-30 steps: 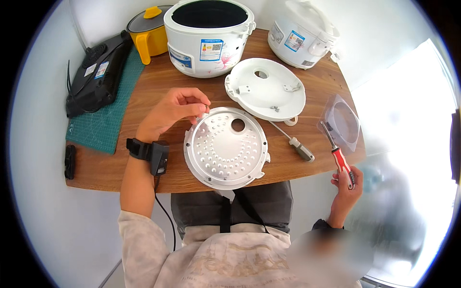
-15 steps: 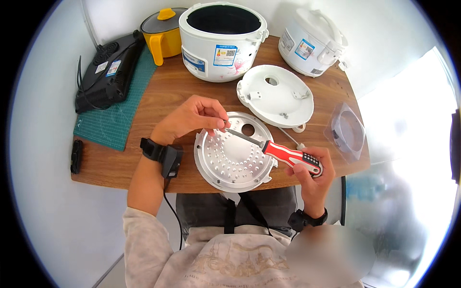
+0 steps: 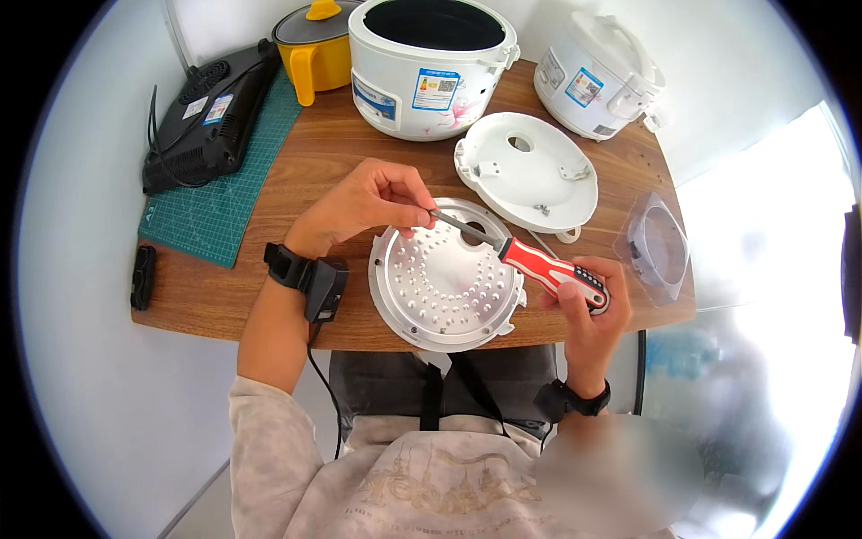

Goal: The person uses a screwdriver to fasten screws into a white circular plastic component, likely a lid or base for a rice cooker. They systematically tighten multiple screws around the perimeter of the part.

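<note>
My right hand [image 3: 589,305] grips a red, black and white screwdriver [image 3: 548,268] by its handle, the shaft slanting up to the left. At its tip, my left hand [image 3: 386,202] is closed in a pinch on a small dark piece that looks like a screw, mostly covered by the fingertips. Below both hands lies a round, dimpled silver metal plate [image 3: 440,269] with a hole near its far side. Just beyond it, a round white plastic lid [image 3: 530,166] lies with its inside up, holding a few small screws [image 3: 542,209].
A white rice cooker body [image 3: 426,99] stands open at the back, between a yellow pot [image 3: 328,67] and another white rice cooker [image 3: 593,81]. On the left, a black appliance [image 3: 211,135] rests on a green cutting mat [image 3: 202,225]. A clear plastic ring-shaped piece [image 3: 660,247] lies right.
The screwdriver tip has come up against the small piece in my left fingertips. Both hands have shifted slightly, and the whole view has moved a little.
</note>
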{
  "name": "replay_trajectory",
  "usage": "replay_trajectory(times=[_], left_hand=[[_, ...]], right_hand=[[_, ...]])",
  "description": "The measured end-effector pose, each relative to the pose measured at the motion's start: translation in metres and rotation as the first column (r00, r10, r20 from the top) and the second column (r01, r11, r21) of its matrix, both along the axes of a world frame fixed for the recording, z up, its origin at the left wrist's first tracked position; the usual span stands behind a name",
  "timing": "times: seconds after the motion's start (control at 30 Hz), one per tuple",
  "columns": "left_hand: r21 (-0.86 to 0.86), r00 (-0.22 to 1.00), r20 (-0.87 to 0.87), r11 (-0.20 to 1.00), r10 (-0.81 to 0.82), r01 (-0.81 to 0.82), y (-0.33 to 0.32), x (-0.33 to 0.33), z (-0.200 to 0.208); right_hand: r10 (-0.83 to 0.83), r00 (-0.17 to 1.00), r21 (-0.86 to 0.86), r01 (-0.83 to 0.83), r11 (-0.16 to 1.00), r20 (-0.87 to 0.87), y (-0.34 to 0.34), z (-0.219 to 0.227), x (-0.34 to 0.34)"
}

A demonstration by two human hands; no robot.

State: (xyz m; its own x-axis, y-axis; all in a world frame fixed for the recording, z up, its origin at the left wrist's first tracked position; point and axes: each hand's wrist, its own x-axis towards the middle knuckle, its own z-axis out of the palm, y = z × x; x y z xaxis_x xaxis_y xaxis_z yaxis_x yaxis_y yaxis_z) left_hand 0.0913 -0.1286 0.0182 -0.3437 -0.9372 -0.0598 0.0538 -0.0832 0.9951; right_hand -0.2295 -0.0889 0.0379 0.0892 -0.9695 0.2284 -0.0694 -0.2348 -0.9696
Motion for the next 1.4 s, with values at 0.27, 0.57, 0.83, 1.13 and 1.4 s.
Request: replay_trajectory(times=[0.27, 0.57, 0.83, 1.13, 1.4], left_hand=[[-0.061, 0.994, 0.0, 0.992, 0.111, -0.111, -0.007, 0.003, -0.009], [-0.072, 0.995, 0.052, 0.994, 0.086, -0.082, -0.005, -0.006, -0.005], [-0.091, 0.997, -0.046, 0.993, 0.068, -0.072, -0.006, 0.0, -0.013], [-0.05, 0.988, -0.089, 0.99, 0.126, -0.131, 0.0, -0.005, 0.005], [-0.038, 0.915, 0.378, 0.99, 0.143, -0.139, -0.016, 0.015, -0.02]], right_hand=[[0.157, 0.987, 0.202, -0.152, 0.968, -0.01, -0.003, 0.003, -0.003], [0.119, 0.991, -0.03, -0.118, 0.993, 0.06, -0.016, 0.018, -0.001], [0.203, 0.979, -0.23, -0.201, 0.952, -0.013, -0.035, 0.044, 0.027], [0.124, 0.983, -0.463, -0.172, 0.869, -0.133, -0.067, 0.067, 0.039], [0.051, 0.906, -0.523, -0.288, 0.803, -0.42, -0.077, 0.067, 0.07]])
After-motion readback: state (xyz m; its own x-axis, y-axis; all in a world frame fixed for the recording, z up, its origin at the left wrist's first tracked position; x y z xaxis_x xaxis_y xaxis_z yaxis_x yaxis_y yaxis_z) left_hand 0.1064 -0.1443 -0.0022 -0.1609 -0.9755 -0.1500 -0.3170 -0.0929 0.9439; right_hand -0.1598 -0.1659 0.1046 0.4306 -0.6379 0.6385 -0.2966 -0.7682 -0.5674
